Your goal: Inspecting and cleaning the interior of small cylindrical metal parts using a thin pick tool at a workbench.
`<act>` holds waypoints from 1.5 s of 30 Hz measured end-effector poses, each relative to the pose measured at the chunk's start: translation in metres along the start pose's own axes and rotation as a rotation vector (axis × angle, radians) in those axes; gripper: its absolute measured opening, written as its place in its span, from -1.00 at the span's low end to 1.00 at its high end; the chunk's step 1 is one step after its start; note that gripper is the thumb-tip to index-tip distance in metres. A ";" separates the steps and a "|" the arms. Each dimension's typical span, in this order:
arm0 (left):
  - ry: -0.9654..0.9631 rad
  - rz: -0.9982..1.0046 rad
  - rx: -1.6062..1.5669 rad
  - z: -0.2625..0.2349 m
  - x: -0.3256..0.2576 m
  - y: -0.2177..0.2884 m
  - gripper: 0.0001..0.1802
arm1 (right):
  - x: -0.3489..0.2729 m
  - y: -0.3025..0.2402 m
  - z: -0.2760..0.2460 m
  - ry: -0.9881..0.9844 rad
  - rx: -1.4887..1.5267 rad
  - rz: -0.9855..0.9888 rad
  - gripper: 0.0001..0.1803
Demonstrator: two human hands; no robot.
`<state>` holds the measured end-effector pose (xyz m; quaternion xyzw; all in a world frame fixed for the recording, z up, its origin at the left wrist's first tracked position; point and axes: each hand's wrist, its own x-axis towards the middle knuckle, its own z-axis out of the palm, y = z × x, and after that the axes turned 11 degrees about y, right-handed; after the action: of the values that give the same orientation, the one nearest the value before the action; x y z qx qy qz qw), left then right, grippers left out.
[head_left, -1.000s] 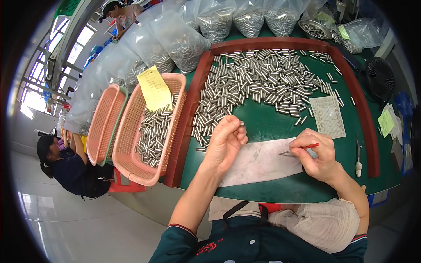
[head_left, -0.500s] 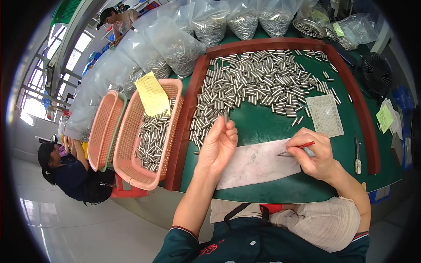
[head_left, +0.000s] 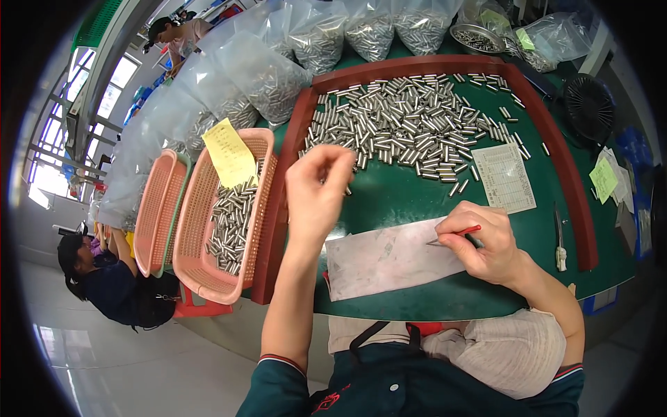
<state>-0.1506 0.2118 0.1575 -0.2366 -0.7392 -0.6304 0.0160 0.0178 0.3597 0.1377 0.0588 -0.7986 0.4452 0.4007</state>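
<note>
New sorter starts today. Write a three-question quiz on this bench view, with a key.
1. True or false: the right hand holds a red pen over the grey sheet.
2. What lies under the yellow note? A) metal pins in a pink basket B) a fan C) a bowl
3. Fill in: the left hand is raised over the near edge of the pile of metal ___.

Key: 1 true; 2 A; 3 pins.

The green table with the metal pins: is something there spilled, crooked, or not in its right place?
Mostly no. The metal pins lie heaped inside the red-framed tray, but one pin lies on the green mat beyond the heap, near the tray's right rim. The yellow note leans crookedly on the rim of the pink basket of pins.
</note>
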 end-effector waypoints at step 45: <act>-0.546 -0.883 -0.693 0.037 -0.021 -0.030 -0.87 | 0.003 0.001 -0.015 0.207 -0.162 -0.270 -0.76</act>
<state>-0.1331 0.2370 0.1149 -0.0528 -0.4972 -0.6975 -0.5134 0.0240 0.3731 0.1434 0.0868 -0.7711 0.3251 0.5405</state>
